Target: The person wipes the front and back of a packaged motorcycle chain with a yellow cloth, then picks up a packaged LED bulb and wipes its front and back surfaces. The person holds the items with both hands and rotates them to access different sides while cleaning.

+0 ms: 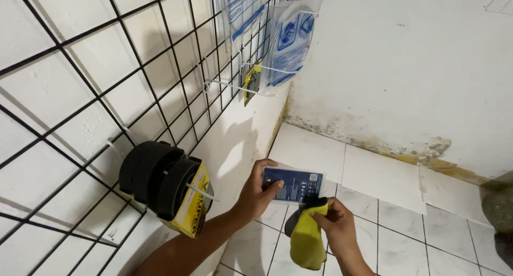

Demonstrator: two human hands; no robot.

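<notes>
- A white tiled floor (385, 180) meets a stained white wall (406, 67); a black wire grid (107, 78) covers the wall at nine o'clock.
- The left hand (259, 193) pinches a blue packet (293, 184) at centre, its long axis running three to nine o'clock.
- The right hand (334, 225) is closed on a yellow cloth (307, 241) hanging toward six o'clock.
- Black rolls (160, 180) hang on the wire grid at eight o'clock.

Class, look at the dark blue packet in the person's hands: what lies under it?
Under the dark blue packet, white floor tiles show around its edges. The right hand and its yellow cloth cover the lower edge; the left hand hides one end.
</notes>
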